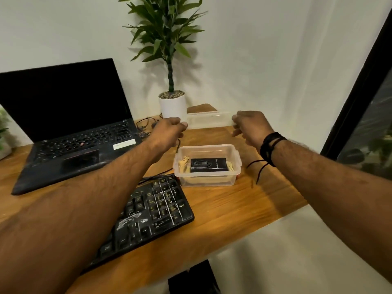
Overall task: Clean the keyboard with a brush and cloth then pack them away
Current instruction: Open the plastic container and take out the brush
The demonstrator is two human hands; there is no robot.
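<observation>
A black keyboard (157, 211) lies on the wooden desk, partly under my left forearm, with white smudges on its keys. Behind it stands an open clear plastic box (237, 164) holding a beige cloth (184, 164) and a black case (209, 165); no brush shows. Both hands hold a clear lid (209, 120) in the air beyond the box. My left hand (167, 130) grips its left end and my right hand (250, 126) grips its right end.
An open black laptop (70, 128) sits at the left. A potted plant in a white pot (172, 105) stands against the wall behind the lid. Black cables (146, 124) run between laptop and pot. The desk's edge (286, 213) falls away at the right.
</observation>
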